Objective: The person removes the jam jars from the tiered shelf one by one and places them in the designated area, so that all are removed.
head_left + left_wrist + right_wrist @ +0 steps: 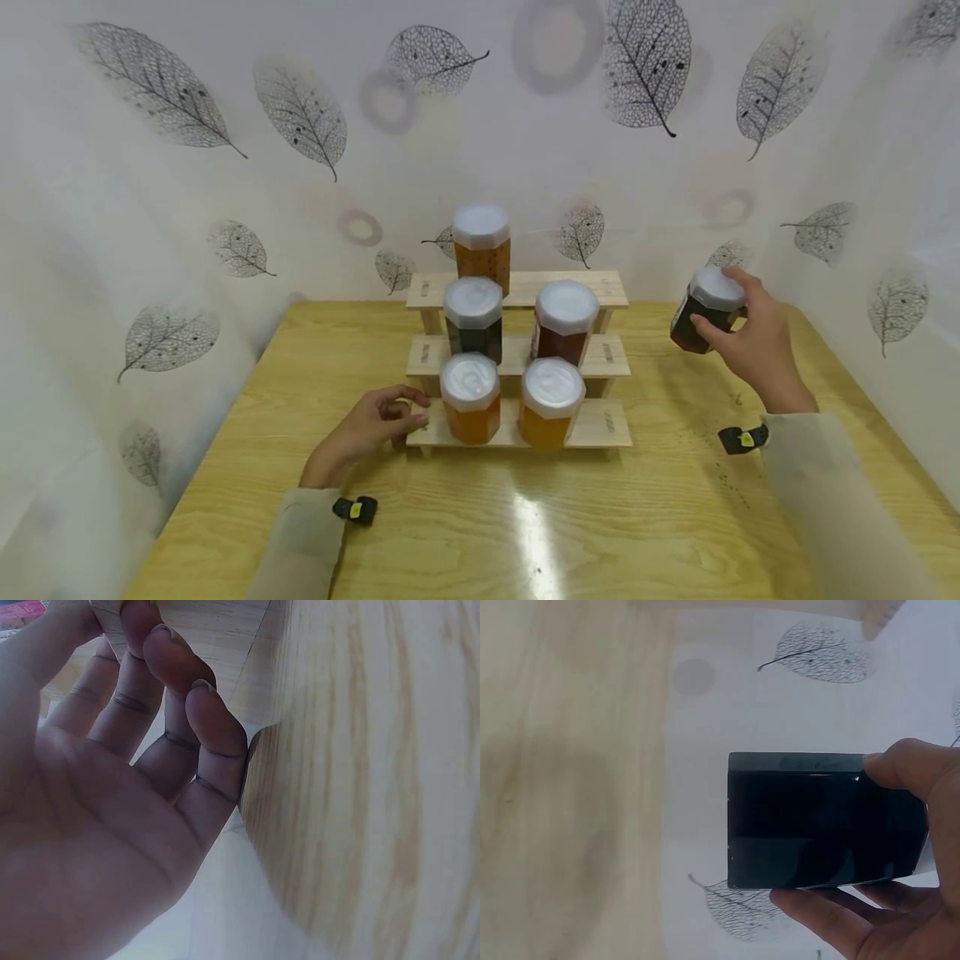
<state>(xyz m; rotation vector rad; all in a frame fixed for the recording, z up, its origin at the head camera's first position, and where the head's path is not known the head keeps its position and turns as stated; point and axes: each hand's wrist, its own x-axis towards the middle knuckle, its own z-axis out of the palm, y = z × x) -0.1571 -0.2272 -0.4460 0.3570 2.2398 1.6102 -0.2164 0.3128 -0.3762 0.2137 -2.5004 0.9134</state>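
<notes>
On the right, my right hand (pixel 761 342) grips a dark jar (pixel 692 323) with a white lid around its upper part. The jar leans and hangs above the table, its dark side (pixel 817 825) filling much of the right wrist view. My left hand (pixel 371 425) pinches the left end of the lowest step of a three-step wooden stand (pixel 611 421); in the left wrist view its fingers (pixel 217 727) curl against the wood. Two amber jars (pixel 472 421) (pixel 546 425) stand on the lowest step.
The middle step bears a black jar (pixel 474 337) and a dark red jar (pixel 561 337). One amber jar (pixel 483 254) stands on the top step, left of centre. Behind the wooden table (pixel 465 525) hangs a white leaf-patterned backdrop (pixel 480 158), which also runs along both sides.
</notes>
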